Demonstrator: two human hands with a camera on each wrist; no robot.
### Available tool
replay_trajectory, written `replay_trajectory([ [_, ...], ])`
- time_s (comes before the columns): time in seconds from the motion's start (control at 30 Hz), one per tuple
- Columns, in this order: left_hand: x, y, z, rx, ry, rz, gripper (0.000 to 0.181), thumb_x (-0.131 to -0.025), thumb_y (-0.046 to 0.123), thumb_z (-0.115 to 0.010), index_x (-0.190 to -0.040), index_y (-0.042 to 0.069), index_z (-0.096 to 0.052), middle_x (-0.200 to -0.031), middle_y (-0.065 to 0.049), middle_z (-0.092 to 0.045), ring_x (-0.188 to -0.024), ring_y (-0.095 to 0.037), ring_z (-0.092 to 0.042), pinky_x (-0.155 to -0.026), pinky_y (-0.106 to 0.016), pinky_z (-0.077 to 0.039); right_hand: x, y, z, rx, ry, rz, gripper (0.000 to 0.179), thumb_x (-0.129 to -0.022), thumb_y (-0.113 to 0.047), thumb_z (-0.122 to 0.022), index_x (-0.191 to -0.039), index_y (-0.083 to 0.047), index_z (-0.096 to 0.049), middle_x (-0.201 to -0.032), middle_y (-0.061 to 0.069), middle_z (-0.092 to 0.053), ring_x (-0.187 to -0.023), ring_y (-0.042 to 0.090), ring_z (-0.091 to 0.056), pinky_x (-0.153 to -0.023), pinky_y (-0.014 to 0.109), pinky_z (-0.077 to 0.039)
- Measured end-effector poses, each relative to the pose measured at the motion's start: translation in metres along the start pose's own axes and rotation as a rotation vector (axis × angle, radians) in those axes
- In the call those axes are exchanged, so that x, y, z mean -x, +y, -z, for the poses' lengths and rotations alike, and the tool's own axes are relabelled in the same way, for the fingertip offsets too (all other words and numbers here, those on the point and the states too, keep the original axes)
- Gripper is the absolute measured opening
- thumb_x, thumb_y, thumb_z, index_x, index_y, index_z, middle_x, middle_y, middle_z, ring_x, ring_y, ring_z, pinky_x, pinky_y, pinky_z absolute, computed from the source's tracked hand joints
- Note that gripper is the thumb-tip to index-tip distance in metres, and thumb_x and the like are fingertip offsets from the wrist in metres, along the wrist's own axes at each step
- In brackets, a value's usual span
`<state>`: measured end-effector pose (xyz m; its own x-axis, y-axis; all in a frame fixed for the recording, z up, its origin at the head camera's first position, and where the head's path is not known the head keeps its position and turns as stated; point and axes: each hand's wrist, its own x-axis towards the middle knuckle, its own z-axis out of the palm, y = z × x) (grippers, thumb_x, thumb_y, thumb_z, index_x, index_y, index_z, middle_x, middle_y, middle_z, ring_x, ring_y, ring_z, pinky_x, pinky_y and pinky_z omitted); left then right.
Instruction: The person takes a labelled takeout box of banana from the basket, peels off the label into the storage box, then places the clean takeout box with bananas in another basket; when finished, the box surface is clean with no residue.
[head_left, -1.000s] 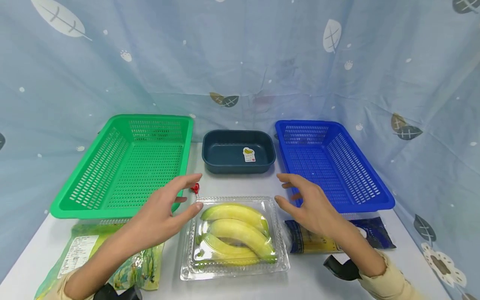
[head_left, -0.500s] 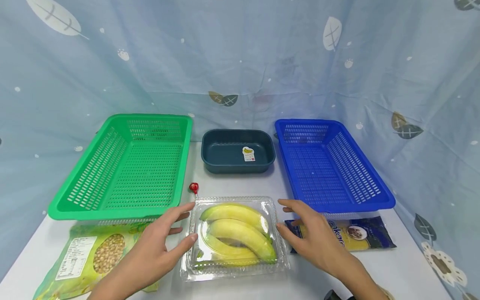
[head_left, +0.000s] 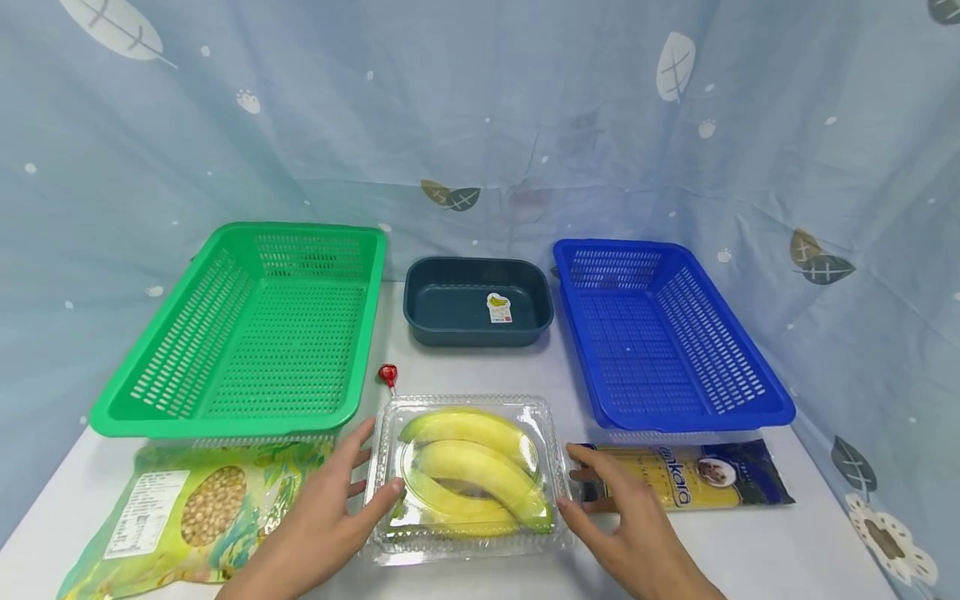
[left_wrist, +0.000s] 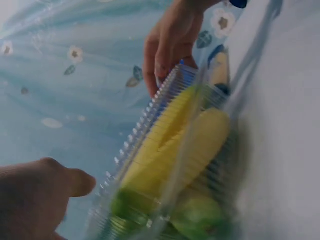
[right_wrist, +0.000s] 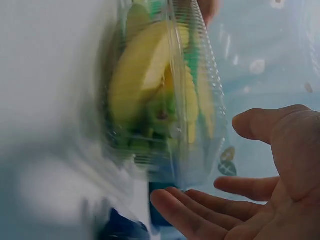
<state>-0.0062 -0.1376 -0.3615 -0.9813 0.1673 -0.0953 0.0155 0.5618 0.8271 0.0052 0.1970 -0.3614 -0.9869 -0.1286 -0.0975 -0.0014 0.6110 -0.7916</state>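
Observation:
A clear plastic clamshell box point(head_left: 555, 417) with several yellow-green bananas point(head_left: 480, 467) inside lies flat on the white table, its lid down. My left hand point(head_left: 330, 508) is at its left side, thumb over the near left edge and fingers spread along the wall. On the other side my right hand point(head_left: 630, 517) has its thumb right at the box's edge, the fingers relaxed and apart. In the right wrist view that hand point(right_wrist: 250, 190) is spread beside the box wall. The left wrist view shows the left thumb point(left_wrist: 80, 182) by the ridged rim.
Behind the box stand a green basket point(head_left: 363, 333), a dark teal tub point(head_left: 450, 335) with a banana sticker, and a blue basket point(head_left: 581, 350). A green bag point(head_left: 213, 504) lies left, a pasta packet point(head_left: 675, 479) right. A red lollipop point(head_left: 387, 373) lies near the box.
Both hands have come down and nearer to me, from above the box's far corners to its two sides. The box has stayed where it was.

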Motion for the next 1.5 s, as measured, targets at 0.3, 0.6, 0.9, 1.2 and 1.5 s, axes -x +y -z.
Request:
replay_trajectory([
  [0.3, -0.02, -0.02, -0.014, 0.107, 0.023, 0.045, 0.078, -0.101, 0.044, -0.058, -0.159, 0.008, -0.019, -0.151, -0.032, -0.036, -0.129, -0.051, -0.047, -0.099, -0.057, -0.047, 0.003, 0.01, -0.019, -0.123, 0.031, -0.12, 0.075, -0.091, -0.035, -0.075, -0.153, -0.021, -0.036, -0.139, 0.008, -0.056, -0.116, 0.026, -0.06, -0.073, 0.026, -0.056],
  [0.6, -0.027, -0.024, -0.019, 0.126, 0.005, 0.066, 0.077, -0.102, 0.048, -0.053, -0.159, 0.01, -0.017, -0.147, -0.039, -0.034, -0.13, -0.057, -0.04, -0.103, -0.066, -0.037, 0.001, 0.009, -0.029, -0.122, 0.007, -0.146, 0.077, -0.093, -0.046, -0.069, -0.157, -0.024, -0.032, -0.139, 0.024, -0.053, -0.116, 0.036, -0.058, -0.076, 0.037, -0.056],
  [0.9, -0.028, -0.026, -0.018, 0.155, 0.015, 0.09, 0.078, -0.1, 0.05, -0.056, -0.159, 0.015, -0.019, -0.149, -0.036, -0.034, -0.132, -0.055, -0.039, -0.103, -0.066, -0.037, -0.004, 0.009, -0.031, -0.216, 0.015, -0.114, 0.073, -0.096, -0.038, -0.068, -0.156, -0.017, -0.032, -0.135, 0.026, -0.056, -0.116, 0.037, -0.059, -0.09, 0.05, -0.055],
  [1.2, -0.025, -0.015, -0.02, 0.207, 0.052, 0.086, 0.074, -0.101, 0.045, -0.056, -0.159, 0.015, -0.02, -0.15, -0.036, -0.033, -0.134, -0.056, -0.036, -0.104, -0.071, -0.032, 0.001, -0.001, -0.026, -0.362, -0.032, -0.146, 0.075, -0.097, -0.03, -0.067, -0.158, -0.013, -0.026, -0.134, 0.017, -0.06, -0.109, 0.025, -0.063, -0.081, 0.027, -0.056],
  [1.5, -0.02, 0.008, -0.018, 0.237, 0.076, 0.018, 0.073, -0.102, 0.043, -0.056, -0.159, 0.02, -0.018, -0.159, -0.026, -0.025, -0.139, -0.05, -0.032, -0.102, -0.068, -0.037, 0.009, -0.016, -0.005, -0.355, 0.051, -0.2, 0.071, -0.095, -0.031, -0.071, -0.155, -0.025, -0.033, -0.136, 0.013, -0.06, -0.116, 0.027, -0.061, -0.085, 0.034, -0.057],
])
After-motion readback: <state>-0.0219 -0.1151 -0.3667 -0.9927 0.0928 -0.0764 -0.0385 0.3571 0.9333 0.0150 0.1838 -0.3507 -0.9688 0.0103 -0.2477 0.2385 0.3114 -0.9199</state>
